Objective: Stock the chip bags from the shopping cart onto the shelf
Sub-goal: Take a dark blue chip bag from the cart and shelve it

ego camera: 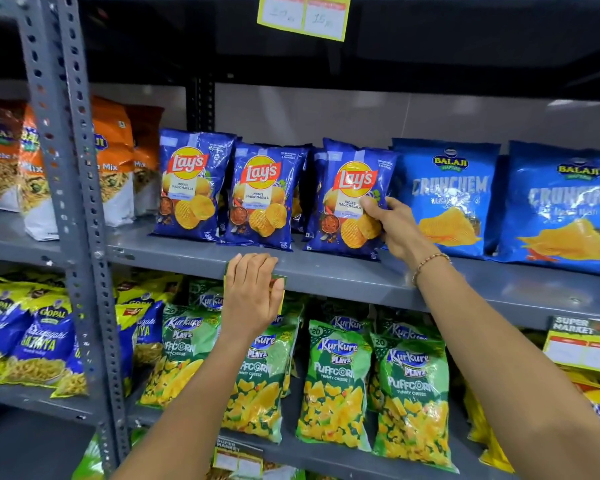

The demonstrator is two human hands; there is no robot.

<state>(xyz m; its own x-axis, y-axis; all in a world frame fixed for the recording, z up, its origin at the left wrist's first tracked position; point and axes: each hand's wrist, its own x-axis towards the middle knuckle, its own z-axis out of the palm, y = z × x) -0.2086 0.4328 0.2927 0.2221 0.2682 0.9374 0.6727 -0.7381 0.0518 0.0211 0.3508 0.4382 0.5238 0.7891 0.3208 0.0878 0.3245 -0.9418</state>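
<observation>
Three rows of blue Lay's Magic Masala bags stand upright on the grey middle shelf (pixel 326 271). My right hand (pixel 395 226) grips the right edge of the front bag in the rightmost row (pixel 347 199), thumb on its face. My left hand (pixel 253 292) rests on the shelf's front lip below the middle Lay's bag (pixel 260 195), fingers curled over the edge and covering a price tag. The leftmost Lay's bag (pixel 187 185) stands untouched. The shopping cart is out of view.
Blue Balaji Crunchem bags (pixel 447 199) stand right of the Lay's. Orange Balaji Mix bags (pixel 115 161) sit left, behind a grey perforated upright (pixel 80 216). Green Kurkure Puffcorn bags (pixel 336 386) and Gopal bags (pixel 42 344) fill the lower shelf. A yellow price label (pixel 303 15) hangs above.
</observation>
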